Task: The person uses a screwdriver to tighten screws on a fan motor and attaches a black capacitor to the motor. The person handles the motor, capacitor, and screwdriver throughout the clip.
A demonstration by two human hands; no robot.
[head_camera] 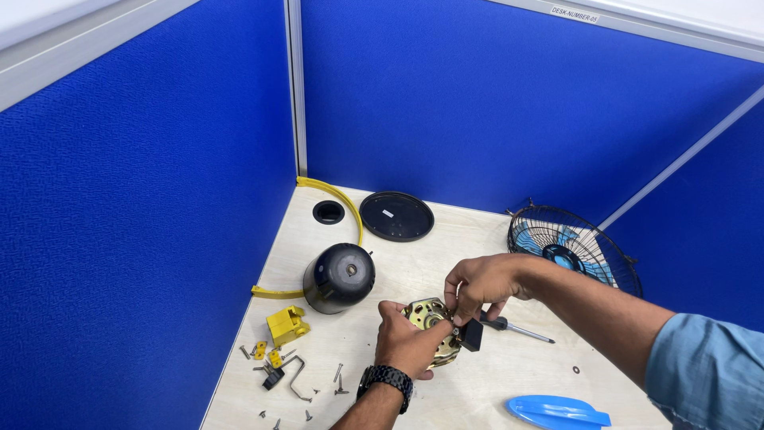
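My left hand (404,341), with a black watch on the wrist, grips a brass-coloured fan motor (428,315) just above the desk. My right hand (480,283) reaches in from the right and pinches the motor's right side, fingers closed on it next to a small black block (472,335) attached there. A screwdriver (516,327) lies on the desk just right of both hands.
A black motor housing (339,277) sits to the left, with a yellow cable (344,201) behind it. A black round cover (396,216) and a desk hole (328,212) lie at the back. Yellow parts (286,325), several screws (338,381), a wire fan guard (573,247), a blue blade (557,412).
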